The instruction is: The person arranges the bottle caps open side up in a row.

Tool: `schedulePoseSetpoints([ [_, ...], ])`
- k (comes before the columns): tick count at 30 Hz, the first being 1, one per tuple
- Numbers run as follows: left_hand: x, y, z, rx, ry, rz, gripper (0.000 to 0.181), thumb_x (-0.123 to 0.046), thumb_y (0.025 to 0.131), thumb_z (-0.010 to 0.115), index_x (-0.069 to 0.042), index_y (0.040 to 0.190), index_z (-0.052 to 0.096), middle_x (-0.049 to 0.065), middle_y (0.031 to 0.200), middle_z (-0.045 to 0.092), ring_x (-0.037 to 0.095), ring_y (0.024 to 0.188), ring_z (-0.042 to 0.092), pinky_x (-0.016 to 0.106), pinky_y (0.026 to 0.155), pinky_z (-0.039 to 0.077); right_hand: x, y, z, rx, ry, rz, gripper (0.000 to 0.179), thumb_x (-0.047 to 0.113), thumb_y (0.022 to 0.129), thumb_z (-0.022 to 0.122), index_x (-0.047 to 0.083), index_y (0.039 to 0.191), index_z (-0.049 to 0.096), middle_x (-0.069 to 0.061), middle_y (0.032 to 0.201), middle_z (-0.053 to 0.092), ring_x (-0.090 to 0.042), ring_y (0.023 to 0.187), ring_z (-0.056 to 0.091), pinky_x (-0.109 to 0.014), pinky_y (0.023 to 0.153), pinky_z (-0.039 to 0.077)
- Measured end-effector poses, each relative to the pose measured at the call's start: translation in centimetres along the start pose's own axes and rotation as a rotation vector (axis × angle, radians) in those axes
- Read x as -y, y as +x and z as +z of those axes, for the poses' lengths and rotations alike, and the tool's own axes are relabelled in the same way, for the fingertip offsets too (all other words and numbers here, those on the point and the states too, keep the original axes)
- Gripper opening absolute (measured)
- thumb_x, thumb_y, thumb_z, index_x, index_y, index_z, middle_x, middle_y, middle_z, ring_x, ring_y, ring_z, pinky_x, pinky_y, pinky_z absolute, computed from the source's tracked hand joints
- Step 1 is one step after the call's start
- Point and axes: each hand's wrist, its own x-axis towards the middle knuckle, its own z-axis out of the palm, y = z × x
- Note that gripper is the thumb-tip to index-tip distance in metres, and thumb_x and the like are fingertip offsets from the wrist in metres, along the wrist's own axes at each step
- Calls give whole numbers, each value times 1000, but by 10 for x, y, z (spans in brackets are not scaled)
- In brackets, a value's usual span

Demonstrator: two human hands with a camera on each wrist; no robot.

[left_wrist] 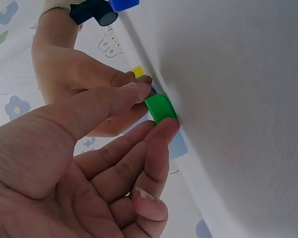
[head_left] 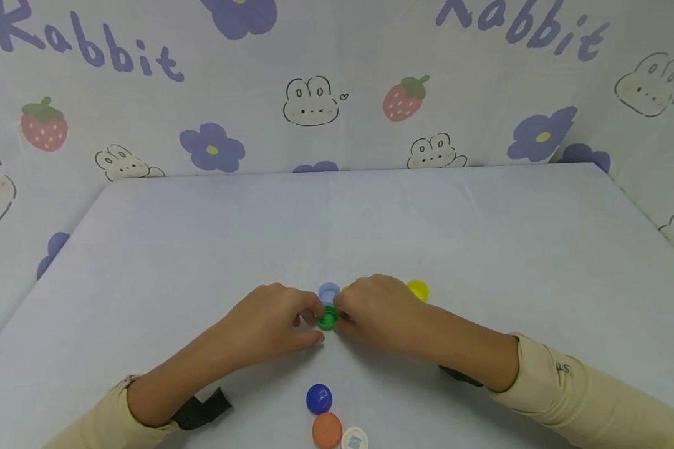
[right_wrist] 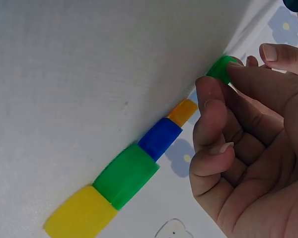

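A small green bottle cap (head_left: 328, 318), its hollow side up, lies on the white table between the two hands. My right hand (head_left: 378, 315) pinches its right edge between thumb and forefinger. On the other side my left hand (head_left: 275, 321) has its forefinger at the cap's rim, with the thumb apart from the cap. In the left wrist view the green cap (left_wrist: 161, 107) is beside the left fingertips. A light blue cap (head_left: 328, 292) sits just behind the green one. The right hand hides part of the row of caps from the head view.
The right wrist view shows a row of caps: yellow (right_wrist: 80, 213), larger green (right_wrist: 125, 176), blue (right_wrist: 160, 139) and orange-yellow (right_wrist: 183, 113). Nearer the body lie a dark blue cap (head_left: 318, 399), an orange cap (head_left: 327, 430) and a white cap (head_left: 355, 439). Patterned cloth (head_left: 359, 143) hangs behind the table.
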Motion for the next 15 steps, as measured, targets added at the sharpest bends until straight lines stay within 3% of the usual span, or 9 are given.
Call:
schedulePoseSetpoints([
  [9,-1,-4,3,4,-23,3,18,-18,86,83,-13,99,71,-5,83,74,5,71,64,23,63,49,1,-3,0,5,21,4,28,11,88,80,12,68,61,7,56,44,-8,53,40,-22,52,31],
  [15,-5,-13,2,72,-21,-47,17,-23,88,82,-17,96,68,-13,77,66,5,65,55,26,61,47,9,-11,-4,110,29,41,25,15,92,76,13,71,63,7,57,44,-9,54,41,-22,52,31],
])
